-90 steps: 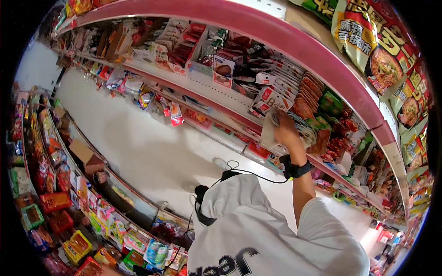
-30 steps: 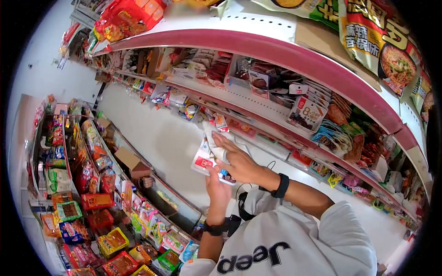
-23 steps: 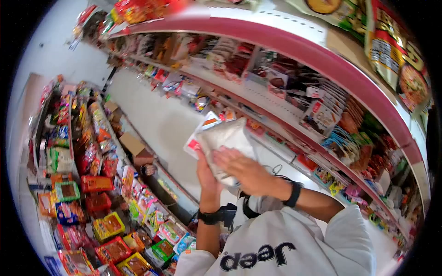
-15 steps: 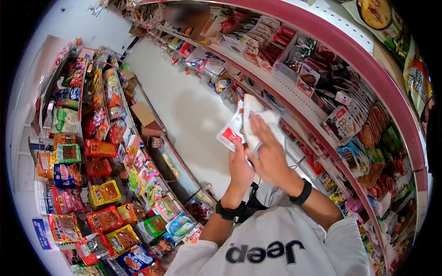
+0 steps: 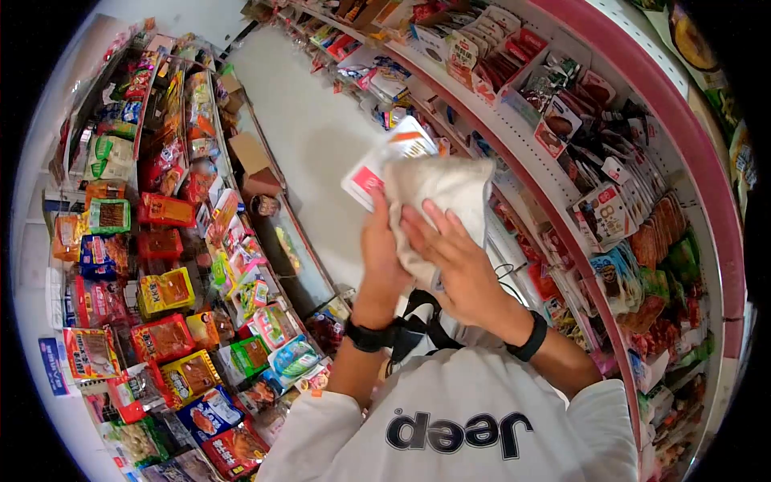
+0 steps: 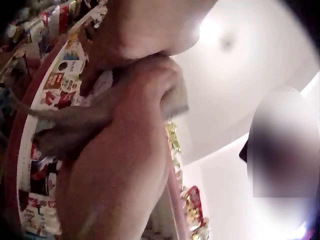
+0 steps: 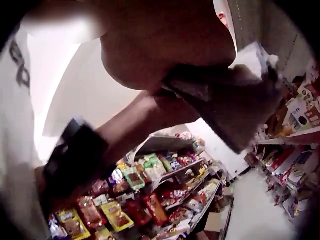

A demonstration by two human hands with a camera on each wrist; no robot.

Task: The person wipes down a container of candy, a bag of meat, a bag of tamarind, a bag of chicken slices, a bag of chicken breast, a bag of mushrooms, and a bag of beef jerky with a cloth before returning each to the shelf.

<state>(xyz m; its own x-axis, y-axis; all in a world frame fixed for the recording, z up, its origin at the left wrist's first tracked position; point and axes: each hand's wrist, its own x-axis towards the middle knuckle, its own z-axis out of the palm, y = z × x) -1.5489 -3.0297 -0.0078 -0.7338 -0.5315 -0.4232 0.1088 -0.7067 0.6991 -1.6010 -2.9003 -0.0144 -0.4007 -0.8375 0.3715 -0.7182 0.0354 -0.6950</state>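
Note:
In the head view, my left hand (image 5: 381, 261) holds a white packet with a red label (image 5: 363, 178) from below, its fingers partly hidden. A cream cloth (image 5: 462, 183) lies over much of that packet. My right hand (image 5: 466, 269) rests on the cloth with fingers nearly straight. In the left wrist view, greyish cloth (image 6: 92, 117) sits between my left hand (image 6: 120, 160) and my right hand (image 6: 150, 25). In the right wrist view, dark folds of cloth (image 7: 240, 112) hang beside my right hand (image 7: 167, 45).
A curved shelf with a pink edge (image 5: 707, 145) runs down the right, stocked with packets, including a white "8" packet (image 5: 604, 215). Colourful snack packs (image 5: 165, 337) fill the left racks. Between them lies a pale floor (image 5: 309, 120), with an open cardboard box (image 5: 250, 157) alongside.
Three seconds ago my right hand was at the right shelf; it has since come over to my left hand. Since half a second ago, the cloth has spread flatter and the packet has tilted.

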